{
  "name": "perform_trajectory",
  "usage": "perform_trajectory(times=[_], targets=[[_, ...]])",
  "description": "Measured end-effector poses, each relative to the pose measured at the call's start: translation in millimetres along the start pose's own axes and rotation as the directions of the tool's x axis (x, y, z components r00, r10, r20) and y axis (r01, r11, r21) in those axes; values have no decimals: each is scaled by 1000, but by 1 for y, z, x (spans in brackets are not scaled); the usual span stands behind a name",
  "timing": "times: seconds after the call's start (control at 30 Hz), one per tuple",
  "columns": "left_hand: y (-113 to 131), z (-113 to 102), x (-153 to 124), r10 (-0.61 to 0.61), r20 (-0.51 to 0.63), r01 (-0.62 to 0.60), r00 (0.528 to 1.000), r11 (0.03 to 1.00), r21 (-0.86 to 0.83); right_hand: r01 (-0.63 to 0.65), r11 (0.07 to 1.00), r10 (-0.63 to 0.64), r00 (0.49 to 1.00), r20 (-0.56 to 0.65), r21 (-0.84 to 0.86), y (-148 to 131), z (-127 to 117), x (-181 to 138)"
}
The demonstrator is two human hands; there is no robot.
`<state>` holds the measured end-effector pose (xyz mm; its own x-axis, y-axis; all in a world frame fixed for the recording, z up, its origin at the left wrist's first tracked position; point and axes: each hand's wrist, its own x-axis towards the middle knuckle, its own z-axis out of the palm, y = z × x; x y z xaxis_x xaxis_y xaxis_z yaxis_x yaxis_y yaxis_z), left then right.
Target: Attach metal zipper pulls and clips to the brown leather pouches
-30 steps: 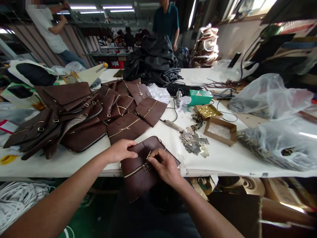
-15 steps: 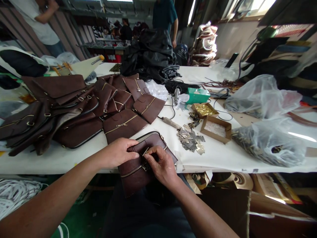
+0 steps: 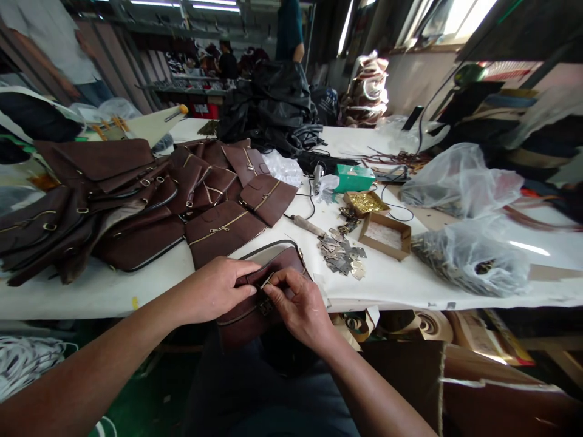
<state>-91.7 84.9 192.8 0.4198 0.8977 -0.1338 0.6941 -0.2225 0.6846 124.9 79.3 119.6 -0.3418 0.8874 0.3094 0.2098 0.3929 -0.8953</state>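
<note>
A dark brown leather bag piece (image 3: 241, 338) with a zipper lies at the table's front edge, over my lap. My left hand (image 3: 217, 287) is closed on its upper left part, thumb on the front and the other fingers partly hidden. My right hand (image 3: 301, 303) pinches a small, thin metal fitting (image 3: 266, 281) between thumb and forefinger, close against the leather. Its exact kind is too small to make out. A zipper pull (image 3: 265, 307) shows just below my right fingertips.
Brown leather bags (image 3: 136, 212) are heaped on the left. To the right lie flat metal plates (image 3: 341, 255), a carton of white pieces (image 3: 387, 233), a carton of gold pieces (image 3: 365, 203) and plastic bags of metal parts (image 3: 473, 258). A corded tool (image 3: 307, 226) rests nearby. People stand behind.
My view has shifted slightly. The bag's lower part is tipped a little more away from view, and both hands keep their hold. A person at the back left has lowered an arm.
</note>
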Motion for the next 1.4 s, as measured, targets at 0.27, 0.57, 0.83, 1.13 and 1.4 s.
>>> perform_trajectory(times=[0.27,0.57,0.83,1.13,1.4], targets=[[22,8,-8,36,-47,-35,998,999,15,-33,998,30,997,66,47,-19,-18,-8],[29,10,-10,9,-30,-9,1000,1000,22,-96,989,91,995,47,109,-23,-24,-15],[23,10,-12,-132,-27,131,991,991,-26,-117,968,104,992,68,221,-12,-22,-15],[33,7,-10,-117,-2,117,993,992,-37,-116,964,111,993,37,240,-17,-27,-15],[34,-4,-5,-92,164,132,982,959,-251,-196,850,151,980,131,489,-10,-36,-4]])
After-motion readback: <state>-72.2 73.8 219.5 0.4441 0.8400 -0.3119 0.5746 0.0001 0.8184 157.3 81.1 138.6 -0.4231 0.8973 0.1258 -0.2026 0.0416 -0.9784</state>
